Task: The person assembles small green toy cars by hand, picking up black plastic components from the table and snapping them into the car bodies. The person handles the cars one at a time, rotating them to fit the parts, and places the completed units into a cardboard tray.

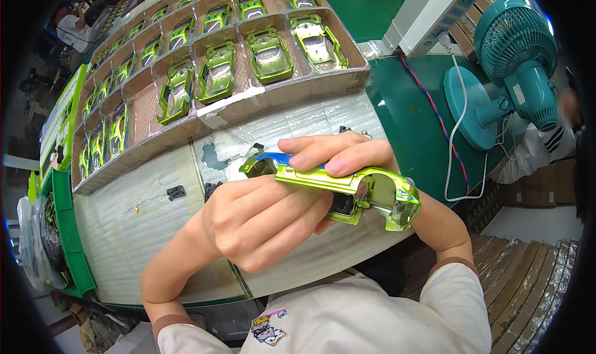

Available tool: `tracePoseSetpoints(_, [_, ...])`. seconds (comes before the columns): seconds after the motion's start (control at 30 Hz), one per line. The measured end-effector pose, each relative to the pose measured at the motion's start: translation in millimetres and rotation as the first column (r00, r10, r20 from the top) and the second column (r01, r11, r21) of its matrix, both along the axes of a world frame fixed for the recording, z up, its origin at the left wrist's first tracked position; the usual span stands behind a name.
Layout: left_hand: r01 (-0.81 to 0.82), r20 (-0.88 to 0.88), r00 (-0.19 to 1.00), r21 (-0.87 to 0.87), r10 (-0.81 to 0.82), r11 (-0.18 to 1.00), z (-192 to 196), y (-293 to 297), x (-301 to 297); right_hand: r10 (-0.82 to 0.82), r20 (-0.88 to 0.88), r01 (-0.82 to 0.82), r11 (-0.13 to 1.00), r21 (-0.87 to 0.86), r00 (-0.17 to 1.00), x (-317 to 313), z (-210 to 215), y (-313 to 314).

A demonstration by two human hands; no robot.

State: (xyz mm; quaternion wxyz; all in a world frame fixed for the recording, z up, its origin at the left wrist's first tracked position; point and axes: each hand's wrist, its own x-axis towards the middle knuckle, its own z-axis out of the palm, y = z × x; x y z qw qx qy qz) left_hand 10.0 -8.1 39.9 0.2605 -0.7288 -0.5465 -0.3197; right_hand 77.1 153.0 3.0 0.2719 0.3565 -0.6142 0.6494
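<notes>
You hold a yellow-green toy car shell in front of you, raised above the counter, tipped so that its side and wheel opening show. A blue patch runs along its upper surface toward your left. Your left hand grips it from the near side, the fingers curled in beneath. Your right hand comes over from the far side, with 2 fingertips laid on the upper surface; your thumb there is hidden, so its contact cannot be told.

Just beyond your hands stands a large brown divided tray, with strips of white tape on its front wall. Its compartments hold similar shells: the 4 at the right end of the front row each carry 1, and more lie in the rows behind. Those farther off are too small to count.

On your left, a green crate holds dark contents that cannot be made out, with clear plastic bags beside it. A small black piece lies on the pale covering of the counter. On your right stand a teal fan and a white socket box, with a white cable plugged in.
</notes>
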Motion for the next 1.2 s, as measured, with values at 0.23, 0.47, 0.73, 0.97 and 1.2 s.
tracePoseSetpoints(0.23, [0.023,0.128,0.992,-0.074,-0.014,0.997,2.3,2.7,2.7,0.034,0.002,-0.034,0.999,-0.043,0.999,-1.1,-6.3,0.8])
tracePoseSetpoints(0.47, [0.056,0.203,0.979,-0.093,-0.036,0.994,4.4,3.2,4.2,0.064,-0.009,-0.064,0.997,-0.040,0.998,-2.7,-6.5,2.3])
tracePoseSetpoints(0.73, [0.169,0.276,0.953,-0.142,-0.125,0.975,-4.2,6.8,-3.2,0.044,-0.024,-0.046,0.996,-0.075,0.999,-3.1,-7.5,2.3])
tracePoseSetpoints(0.97, [0.104,0.368,0.929,-0.154,-0.040,0.983,-2.5,4.9,7.6,0.087,0.087,-0.076,0.989,-0.125,0.992,0.1,-8.8,0.8])
tracePoseSetpoints(1.2, [0.020,0.394,0.919,-0.104,0.022,0.994,-5.5,6.2,16.1,0.005,0.048,-0.001,0.996,-0.091,0.999,-0.2,-13.1,-2.0])
